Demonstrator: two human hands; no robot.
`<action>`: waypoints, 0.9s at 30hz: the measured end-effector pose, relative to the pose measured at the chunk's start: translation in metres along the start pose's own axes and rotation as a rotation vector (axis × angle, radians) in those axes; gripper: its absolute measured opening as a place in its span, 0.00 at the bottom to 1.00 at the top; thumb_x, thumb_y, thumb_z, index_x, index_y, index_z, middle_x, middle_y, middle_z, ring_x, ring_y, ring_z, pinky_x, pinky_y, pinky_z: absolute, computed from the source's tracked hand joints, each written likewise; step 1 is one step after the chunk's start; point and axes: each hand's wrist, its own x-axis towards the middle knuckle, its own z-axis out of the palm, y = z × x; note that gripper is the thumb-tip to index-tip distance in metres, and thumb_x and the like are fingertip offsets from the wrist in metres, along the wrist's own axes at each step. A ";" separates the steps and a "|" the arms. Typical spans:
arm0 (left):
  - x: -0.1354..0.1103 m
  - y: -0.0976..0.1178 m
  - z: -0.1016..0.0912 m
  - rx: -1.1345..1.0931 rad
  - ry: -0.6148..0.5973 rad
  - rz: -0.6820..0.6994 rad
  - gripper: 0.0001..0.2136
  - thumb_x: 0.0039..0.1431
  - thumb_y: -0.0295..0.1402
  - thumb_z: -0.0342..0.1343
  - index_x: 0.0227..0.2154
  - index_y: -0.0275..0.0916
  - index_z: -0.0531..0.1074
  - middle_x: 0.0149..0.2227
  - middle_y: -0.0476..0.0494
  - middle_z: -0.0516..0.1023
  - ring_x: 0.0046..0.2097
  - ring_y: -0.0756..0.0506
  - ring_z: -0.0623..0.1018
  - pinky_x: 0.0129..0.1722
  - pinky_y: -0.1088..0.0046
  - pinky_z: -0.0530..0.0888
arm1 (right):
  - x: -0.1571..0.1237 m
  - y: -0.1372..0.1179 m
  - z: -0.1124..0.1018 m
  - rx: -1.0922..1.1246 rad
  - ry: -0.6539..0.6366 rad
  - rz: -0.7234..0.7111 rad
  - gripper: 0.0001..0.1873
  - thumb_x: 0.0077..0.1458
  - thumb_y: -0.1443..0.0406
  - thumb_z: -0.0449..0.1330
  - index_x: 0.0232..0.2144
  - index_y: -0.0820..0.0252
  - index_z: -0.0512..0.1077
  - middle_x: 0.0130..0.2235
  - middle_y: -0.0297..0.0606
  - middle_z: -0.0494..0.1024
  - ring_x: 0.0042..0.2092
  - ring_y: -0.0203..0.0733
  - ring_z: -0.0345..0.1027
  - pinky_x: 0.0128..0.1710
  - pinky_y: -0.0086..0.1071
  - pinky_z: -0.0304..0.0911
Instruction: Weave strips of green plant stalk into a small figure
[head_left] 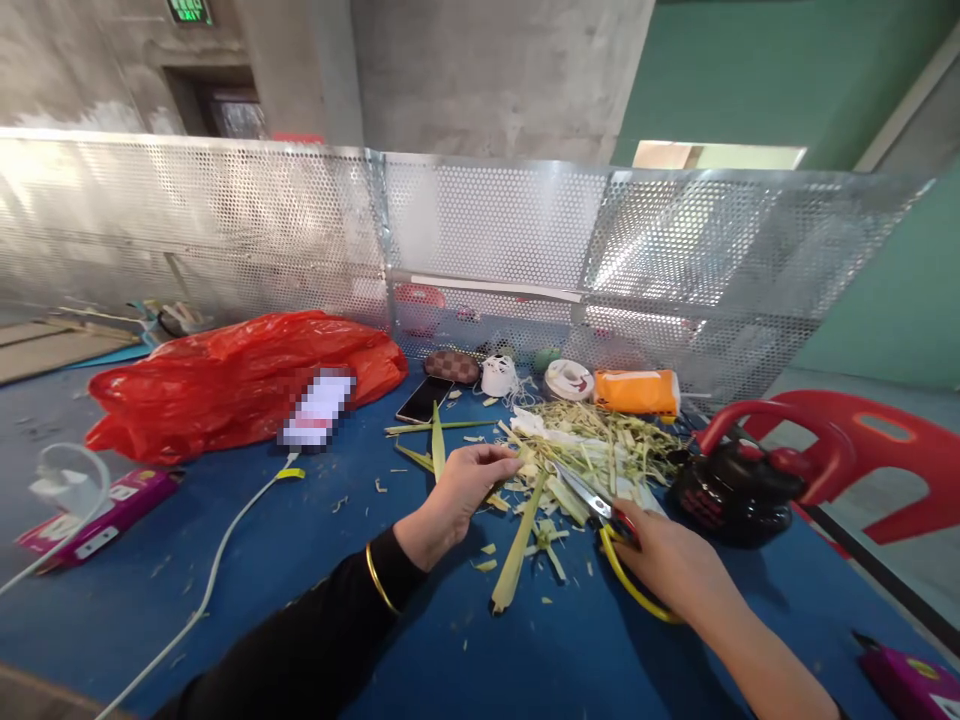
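My right hand [667,555] grips a pair of scissors [592,497] with yellow handles, the metal blades pointing up and left. The blades look slightly apart, over scattered leaf scraps. Opposite them, my left hand [469,490] is closed in a pinch on a small pale leaf piece [529,468], partly lost among the scraps. A long pale-green leaf strip [517,560] lies below the fingertips. Beside it is a cross-shaped piece of leaf [549,540]. Another upright leaf strip [438,440] shows behind my left hand.
Behind the scraps lie a pile of shredded leaf [630,440], an orange packet [637,392], a tape roll [568,380] and a dark phone [424,399]. A black kettle [731,495] stands right. A red plastic bag [225,370] and charging cable [225,550] lie left on the blue table [420,650].
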 end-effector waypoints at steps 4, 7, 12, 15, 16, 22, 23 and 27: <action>-0.010 -0.002 0.006 -0.013 -0.035 0.103 0.10 0.40 0.35 0.67 0.23 0.36 0.73 0.22 0.52 0.71 0.25 0.54 0.67 0.27 0.77 0.65 | -0.005 -0.009 -0.008 0.015 0.086 -0.013 0.17 0.53 0.62 0.56 0.45 0.60 0.73 0.39 0.47 0.78 0.38 0.55 0.74 0.30 0.37 0.62; -0.016 -0.003 0.011 0.043 -0.050 0.165 0.11 0.42 0.37 0.66 0.21 0.36 0.71 0.22 0.51 0.71 0.25 0.53 0.67 0.28 0.76 0.65 | -0.005 -0.032 -0.025 0.461 0.218 -0.059 0.18 0.55 0.55 0.56 0.44 0.57 0.72 0.42 0.44 0.78 0.41 0.51 0.73 0.38 0.38 0.66; -0.021 -0.006 0.015 0.162 -0.084 0.233 0.10 0.45 0.38 0.63 0.21 0.36 0.72 0.22 0.51 0.71 0.26 0.52 0.67 0.27 0.76 0.64 | 0.010 -0.074 -0.039 1.222 0.015 -0.044 0.18 0.51 0.51 0.60 0.31 0.60 0.73 0.26 0.36 0.76 0.31 0.43 0.72 0.27 0.31 0.66; -0.019 -0.010 0.013 0.269 -0.078 0.278 0.11 0.50 0.38 0.58 0.20 0.36 0.72 0.20 0.51 0.68 0.25 0.52 0.65 0.26 0.75 0.61 | 0.017 -0.082 -0.033 1.290 0.068 -0.034 0.14 0.48 0.54 0.62 0.24 0.59 0.70 0.20 0.31 0.71 0.24 0.37 0.66 0.25 0.30 0.64; -0.017 -0.011 0.013 0.307 -0.079 0.298 0.11 0.51 0.38 0.57 0.20 0.36 0.72 0.20 0.52 0.67 0.25 0.52 0.64 0.25 0.75 0.60 | 0.018 -0.082 -0.030 1.288 0.084 -0.036 0.14 0.48 0.55 0.62 0.23 0.59 0.70 0.19 0.30 0.70 0.23 0.37 0.65 0.26 0.30 0.64; -0.015 -0.015 0.015 0.339 -0.153 0.255 0.12 0.52 0.38 0.55 0.19 0.36 0.71 0.17 0.54 0.62 0.22 0.53 0.60 0.24 0.76 0.57 | 0.014 -0.074 -0.028 1.286 0.034 -0.058 0.13 0.49 0.56 0.61 0.21 0.59 0.69 0.18 0.30 0.70 0.23 0.37 0.65 0.27 0.30 0.63; -0.015 -0.015 0.015 0.334 -0.166 0.239 0.11 0.51 0.38 0.56 0.20 0.37 0.72 0.18 0.54 0.63 0.22 0.53 0.60 0.23 0.76 0.58 | 0.014 -0.073 -0.029 1.285 0.034 -0.063 0.13 0.49 0.56 0.61 0.21 0.59 0.68 0.18 0.30 0.70 0.23 0.37 0.65 0.27 0.30 0.62; -0.016 -0.010 0.014 0.325 -0.248 0.174 0.08 0.49 0.37 0.60 0.23 0.38 0.75 0.20 0.51 0.73 0.23 0.52 0.68 0.25 0.76 0.63 | 0.018 -0.066 -0.033 1.255 0.103 -0.071 0.12 0.49 0.58 0.60 0.23 0.59 0.70 0.18 0.29 0.70 0.23 0.36 0.64 0.26 0.29 0.60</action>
